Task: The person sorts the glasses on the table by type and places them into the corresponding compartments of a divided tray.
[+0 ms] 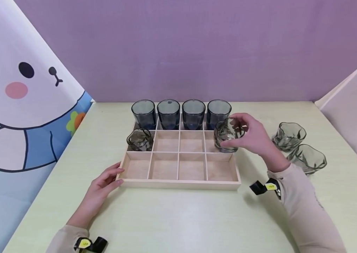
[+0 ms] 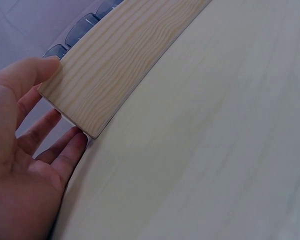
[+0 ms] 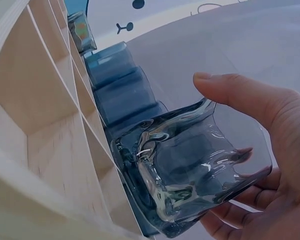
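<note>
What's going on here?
A person's right hand holds a wavy, smoky transparent glass at the right end of the middle row of a pale wooden compartment tray. The left hand touches the tray's left front corner. Four tall, blue-grey transparent glasses fill the back row; another wavy glass stands in the middle row's leftmost compartment. Two more wavy glasses sit on the table, right of the tray. The front row is empty.

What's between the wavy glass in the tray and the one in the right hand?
Head view: two bare compartments and part of a third, middle row of the tray.
</note>
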`<state>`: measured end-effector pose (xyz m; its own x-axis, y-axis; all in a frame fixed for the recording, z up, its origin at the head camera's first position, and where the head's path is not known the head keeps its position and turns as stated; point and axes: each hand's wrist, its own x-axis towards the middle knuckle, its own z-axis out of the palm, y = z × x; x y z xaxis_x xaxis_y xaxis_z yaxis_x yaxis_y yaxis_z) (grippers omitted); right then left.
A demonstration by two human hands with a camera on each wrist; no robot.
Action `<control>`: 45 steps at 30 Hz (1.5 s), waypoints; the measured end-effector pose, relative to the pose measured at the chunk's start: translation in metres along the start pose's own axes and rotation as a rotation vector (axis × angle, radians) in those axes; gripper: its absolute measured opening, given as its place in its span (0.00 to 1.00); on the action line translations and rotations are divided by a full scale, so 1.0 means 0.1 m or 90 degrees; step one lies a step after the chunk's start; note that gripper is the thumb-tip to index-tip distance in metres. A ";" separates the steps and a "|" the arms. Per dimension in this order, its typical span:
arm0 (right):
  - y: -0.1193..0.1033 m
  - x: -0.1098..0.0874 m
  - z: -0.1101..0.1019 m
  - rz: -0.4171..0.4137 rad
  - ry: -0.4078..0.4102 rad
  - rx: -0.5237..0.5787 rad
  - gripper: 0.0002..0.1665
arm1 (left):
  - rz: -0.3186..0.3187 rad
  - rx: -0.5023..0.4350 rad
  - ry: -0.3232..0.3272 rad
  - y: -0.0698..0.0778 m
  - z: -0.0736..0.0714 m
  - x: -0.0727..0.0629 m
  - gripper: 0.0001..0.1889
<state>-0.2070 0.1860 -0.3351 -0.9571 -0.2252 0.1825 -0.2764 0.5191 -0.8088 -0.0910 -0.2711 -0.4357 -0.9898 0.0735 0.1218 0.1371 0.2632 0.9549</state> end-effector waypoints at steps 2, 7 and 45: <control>-0.02 0.01 0.03 -0.005 -0.005 0.005 0.51 | -0.002 -0.001 0.000 0.00 0.01 0.00 0.17; -0.04 0.06 0.12 -0.012 -0.009 0.001 0.50 | -0.006 0.000 0.000 0.00 0.01 0.00 0.17; -0.39 0.35 0.73 -0.067 -0.054 0.019 0.54 | -0.016 0.019 -0.002 0.02 0.01 0.01 0.17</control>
<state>-0.2228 0.0974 -0.3381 -0.9118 -0.3467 0.2199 -0.3706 0.4645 -0.8043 -0.0913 -0.2701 -0.4343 -0.9929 0.0698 0.0967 0.1131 0.2932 0.9493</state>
